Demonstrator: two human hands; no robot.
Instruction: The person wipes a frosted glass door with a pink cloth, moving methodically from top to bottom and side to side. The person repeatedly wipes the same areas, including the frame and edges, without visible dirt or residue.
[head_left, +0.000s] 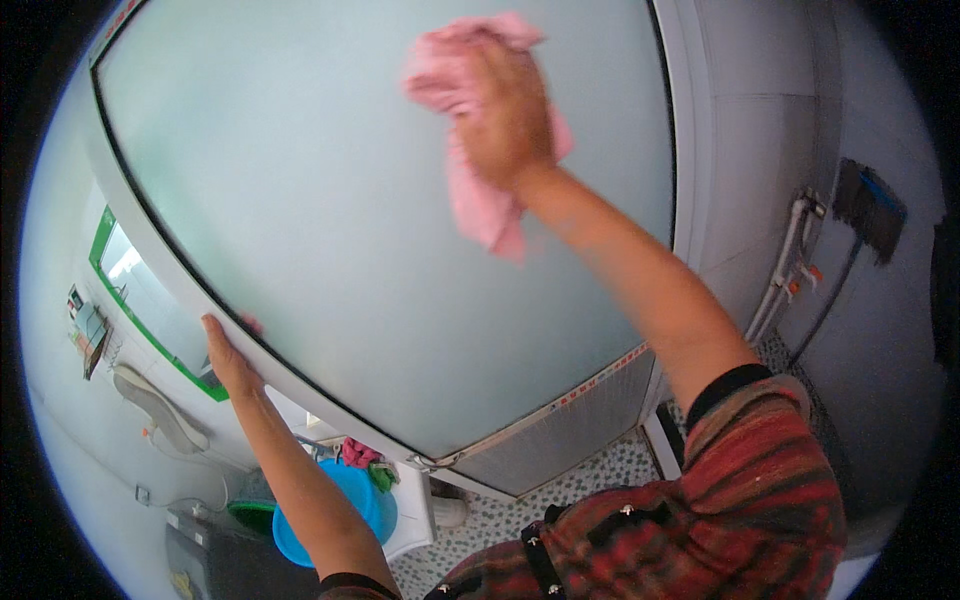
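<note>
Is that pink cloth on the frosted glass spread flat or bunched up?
Bunched: the pink fabric cloth gathers in creases under the right hand, against the frosted glass panel, one loose end hanging below.

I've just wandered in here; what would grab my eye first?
The pink cloth, held by the right hand against the upper part of a large frosted glass panel. The left hand is at the panel's pale frame, and a bright blue basin stands out at lower left.
</note>
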